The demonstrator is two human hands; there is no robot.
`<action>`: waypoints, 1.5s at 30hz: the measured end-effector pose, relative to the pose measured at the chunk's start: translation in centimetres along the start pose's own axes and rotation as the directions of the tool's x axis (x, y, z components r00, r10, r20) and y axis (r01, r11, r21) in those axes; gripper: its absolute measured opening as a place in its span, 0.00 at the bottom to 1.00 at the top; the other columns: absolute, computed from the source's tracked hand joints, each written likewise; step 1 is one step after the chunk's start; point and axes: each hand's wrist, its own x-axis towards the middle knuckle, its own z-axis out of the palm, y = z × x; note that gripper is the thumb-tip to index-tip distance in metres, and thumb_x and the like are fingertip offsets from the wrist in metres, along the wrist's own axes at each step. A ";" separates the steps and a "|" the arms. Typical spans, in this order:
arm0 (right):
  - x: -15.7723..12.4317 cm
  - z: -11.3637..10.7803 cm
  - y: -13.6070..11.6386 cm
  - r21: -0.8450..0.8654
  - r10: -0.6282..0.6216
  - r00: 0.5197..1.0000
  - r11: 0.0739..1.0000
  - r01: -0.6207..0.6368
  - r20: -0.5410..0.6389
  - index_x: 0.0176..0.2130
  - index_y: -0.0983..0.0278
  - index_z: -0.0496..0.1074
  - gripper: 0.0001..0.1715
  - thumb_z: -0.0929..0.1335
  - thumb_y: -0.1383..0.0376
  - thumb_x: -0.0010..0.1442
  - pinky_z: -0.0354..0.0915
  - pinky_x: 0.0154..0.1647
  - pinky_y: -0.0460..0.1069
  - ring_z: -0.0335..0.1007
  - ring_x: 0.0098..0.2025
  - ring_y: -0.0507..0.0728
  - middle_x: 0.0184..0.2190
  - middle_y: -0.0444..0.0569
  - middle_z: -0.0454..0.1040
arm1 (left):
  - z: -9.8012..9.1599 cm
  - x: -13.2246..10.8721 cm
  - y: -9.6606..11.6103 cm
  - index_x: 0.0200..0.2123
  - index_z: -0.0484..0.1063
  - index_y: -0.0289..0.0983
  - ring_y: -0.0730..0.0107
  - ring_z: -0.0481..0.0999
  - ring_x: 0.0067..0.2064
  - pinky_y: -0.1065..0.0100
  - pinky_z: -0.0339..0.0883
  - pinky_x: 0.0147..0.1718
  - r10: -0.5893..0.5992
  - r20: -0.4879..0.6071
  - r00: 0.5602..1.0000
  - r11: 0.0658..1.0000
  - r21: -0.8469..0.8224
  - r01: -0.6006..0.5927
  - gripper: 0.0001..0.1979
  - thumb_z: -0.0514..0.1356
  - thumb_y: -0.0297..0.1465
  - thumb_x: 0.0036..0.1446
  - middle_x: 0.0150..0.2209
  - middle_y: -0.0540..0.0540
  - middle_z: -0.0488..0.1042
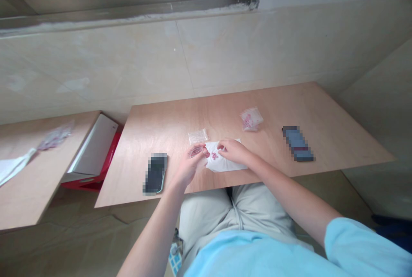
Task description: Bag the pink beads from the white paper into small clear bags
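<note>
My left hand is at the left edge of a white sheet, which looks like tissue or thin paper. Its fingers are pinched together, with thin pale loops of thread showing at them. A small cluster of pink pieces lies on the sheet between my hands; they are too small to name. Over the sheet's right part, my right hand has its fingertips drawn together near those pieces. Whatever it may hold cannot be made out. Just beyond my left hand lies a clear plastic packet.
Small clear bags with pink contents lie toward the back. One phone is at the left, another phone at the right. A side table bears a plastic bag. A white box stands between the tables.
</note>
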 end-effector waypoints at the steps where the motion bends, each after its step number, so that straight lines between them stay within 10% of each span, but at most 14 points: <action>1: -0.2 0.4 0.3 -0.031 0.008 0.999 0.999 -0.007 0.039 0.39 0.65 0.77 0.05 0.70 0.66 0.62 0.61 0.41 0.47 0.72 0.40 0.55 0.40 0.51 0.77 | 0.0 0.0 0.0 0.45 0.74 0.37 0.63 0.77 0.42 0.63 0.69 0.43 0.001 0.000 1.000 1.000 -0.012 -0.001 0.17 0.69 0.37 0.53 0.39 0.44 0.77; 18: -1.1 2.3 -0.8 -0.172 -0.017 1.000 0.985 0.020 0.022 0.38 0.63 0.76 0.06 0.69 0.64 0.65 0.59 0.37 0.47 0.71 0.39 0.56 0.39 0.50 0.75 | -0.1 0.0 -0.2 0.46 0.74 0.36 0.64 0.78 0.40 0.63 0.70 0.43 -0.034 0.022 0.999 0.995 -0.090 0.036 0.20 0.71 0.37 0.53 0.40 0.43 0.77; 29: 0.3 -1.3 -3.6 0.489 0.116 0.940 0.870 0.061 -0.322 0.38 0.64 0.76 0.11 0.66 0.61 0.66 0.65 0.37 0.47 0.73 0.35 0.53 0.33 0.46 0.78 | 0.6 -0.3 0.1 0.46 0.76 0.37 0.62 0.78 0.43 0.61 0.69 0.46 -0.009 0.060 0.998 0.998 0.057 0.005 0.16 0.69 0.35 0.55 0.41 0.43 0.79; 36: -0.9 -2.8 -8.1 0.363 -0.108 0.967 0.913 0.188 -0.230 0.38 0.62 0.78 0.04 0.70 0.66 0.62 0.64 0.36 0.46 0.69 0.32 0.50 0.37 0.45 0.76 | 0.8 -0.5 0.1 0.47 0.77 0.37 0.55 0.76 0.53 0.59 0.67 0.52 0.036 0.086 0.996 0.996 0.083 -0.044 0.17 0.69 0.36 0.56 0.47 0.41 0.79; 45: 0.5 -1.5 -2.9 0.307 0.102 0.955 0.952 -0.012 -0.278 0.38 0.63 0.77 0.10 0.66 0.63 0.64 0.65 0.37 0.47 0.72 0.33 0.53 0.33 0.47 0.79 | 0.4 -0.5 0.3 0.46 0.77 0.38 0.60 0.78 0.44 0.61 0.69 0.45 0.023 0.046 0.999 0.990 0.141 -0.029 0.17 0.69 0.37 0.54 0.41 0.42 0.79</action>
